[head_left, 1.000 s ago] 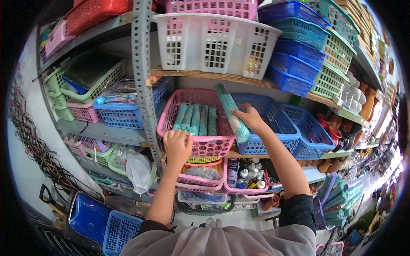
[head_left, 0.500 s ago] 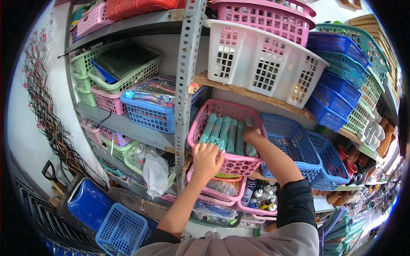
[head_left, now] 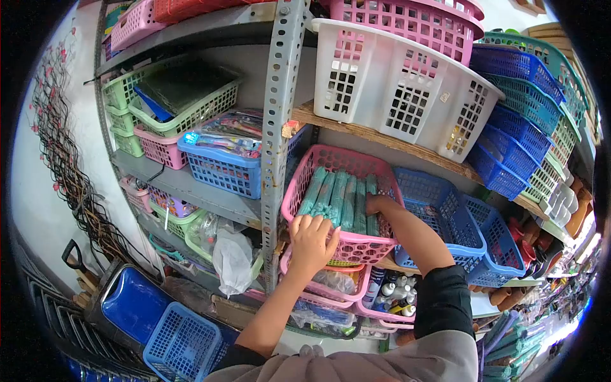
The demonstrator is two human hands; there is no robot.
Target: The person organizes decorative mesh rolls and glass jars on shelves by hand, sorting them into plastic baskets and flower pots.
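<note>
A pink plastic basket (head_left: 356, 248) with round holes sits on the shelf in front of me. Inside it, several slim teal wrapped packets (head_left: 334, 198) lie side by side in a row. My left hand (head_left: 310, 245) grips the basket's front left rim, its fingers curled over the edge against the near packet ends. Down inside the right part of the basket is my right hand (head_left: 379, 205), beside the rightmost packet. Its fingers are hidden behind the packets.
A metal shelf post (head_left: 277, 127) stands left of the basket. Close above hangs a wooden shelf edge (head_left: 388, 141) bearing a white basket (head_left: 369, 83). Blue baskets (head_left: 468, 251) stand to the right. Bottles (head_left: 398, 296) fill a lower basket.
My right hand has sunk lower into the basket beside the packets. My left hand stays on the rim. The whole view has shifted slightly.
</note>
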